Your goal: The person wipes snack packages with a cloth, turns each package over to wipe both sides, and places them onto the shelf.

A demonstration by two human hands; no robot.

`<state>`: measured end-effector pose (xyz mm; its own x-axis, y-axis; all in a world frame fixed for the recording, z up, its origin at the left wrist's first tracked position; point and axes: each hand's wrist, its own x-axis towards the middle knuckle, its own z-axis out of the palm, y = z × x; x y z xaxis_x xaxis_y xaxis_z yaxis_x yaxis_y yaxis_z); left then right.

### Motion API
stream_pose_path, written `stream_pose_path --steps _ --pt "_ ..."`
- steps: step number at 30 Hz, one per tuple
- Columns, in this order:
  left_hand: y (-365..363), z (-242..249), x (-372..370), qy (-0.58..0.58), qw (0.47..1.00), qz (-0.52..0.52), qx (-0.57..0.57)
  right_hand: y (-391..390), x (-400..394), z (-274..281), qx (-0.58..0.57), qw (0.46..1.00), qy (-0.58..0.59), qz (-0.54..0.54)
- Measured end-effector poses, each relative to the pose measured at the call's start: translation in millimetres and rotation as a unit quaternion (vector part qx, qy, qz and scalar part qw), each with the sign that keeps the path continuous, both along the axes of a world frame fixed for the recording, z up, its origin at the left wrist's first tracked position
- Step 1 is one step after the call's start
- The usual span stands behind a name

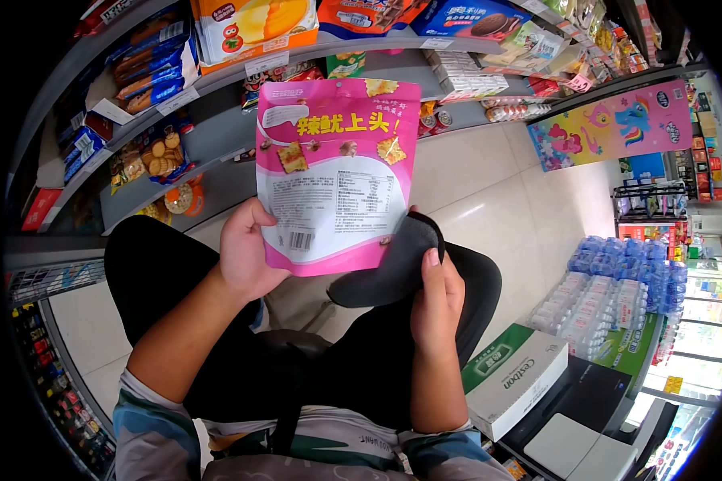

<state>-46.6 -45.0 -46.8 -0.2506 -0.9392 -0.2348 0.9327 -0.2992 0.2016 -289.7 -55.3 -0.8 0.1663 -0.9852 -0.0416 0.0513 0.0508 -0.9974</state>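
A pink snack bag (341,184) with yellow lettering, cracker pictures and a white printed label panel is held upright in front of me. My left hand (253,247) grips its lower left edge, thumb on the printed face. Between the thumb and fingers of my right hand (439,301) is a dark grey cloth (393,272) with a black edge. The cloth overlaps the bag's lower right corner, and part of it hangs down to the left below the bag.
Store shelves (241,120) with packaged snacks curve across the front and left. Bundled water bottles (602,297) stand on the right, near a white and green carton (515,381). A colourful pony panel (614,124) is at the upper right, above the tiled floor (489,192).
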Motion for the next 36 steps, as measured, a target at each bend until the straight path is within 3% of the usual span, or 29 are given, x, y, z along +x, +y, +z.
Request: stream_pose_path --steps 1,3,5,6,8,9,14,18,23,25,31,32,35,36 --pt "1 -2 0 -0.015 1.0 0.001 -0.019 -3 -1 -3 -0.031 0.999 0.011 -0.009" --pt "4 -6 -1 -0.028 0.999 0.002 -0.039 -1 8 7 0.016 0.999 -0.017 -0.037" --pt "12 -10 -3 -0.196 0.981 -0.003 -0.008 -5 6 9 0.005 0.994 0.11 0.008" --pt "13 -12 -4 -0.195 0.981 -0.003 -0.009 -2 6 -9 0.025 0.996 0.077 -0.032" --pt "15 -14 -7 -0.315 0.948 -0.003 -0.038 -6 -1 -13 0.078 0.992 0.078 -0.062" --pt "14 -12 -7 -0.314 0.948 -0.002 -0.04 -9 -4 -13 0.131 0.984 0.078 -0.091" --pt "14 7 -10 -0.343 0.937 -0.036 -0.053 -11 4 -4 0.155 0.974 0.016 -0.166" --pt "16 18 -14 -0.371 0.926 -0.061 -0.045 0 3 -7 0.16 0.98 0.069 -0.1" --pt "23 0 -15 -0.421 0.897 -0.113 -0.073 9 24 -21 0.118 0.989 0.068 -0.05" --pt "26 1 -16 -0.435 0.889 -0.118 -0.081 -1 32 -21 0.026 0.989 0.114 -0.092" --pt "32 4 -21 -0.453 0.873 -0.165 -0.068 -25 46 -14 0.001 0.982 0.125 -0.143" --pt "31 11 -23 -0.469 0.867 -0.152 -0.068 -27 52 -18 -0.074 0.975 0.145 -0.153" --pt "31 11 -24 -0.479 0.866 -0.13 -0.056 -27 62 -22 -0.139 0.961 0.159 -0.176" --pt "31 12 -24 -0.48 0.866 -0.125 -0.057 -28 62 -26 -0.078 0.968 0.142 -0.192"
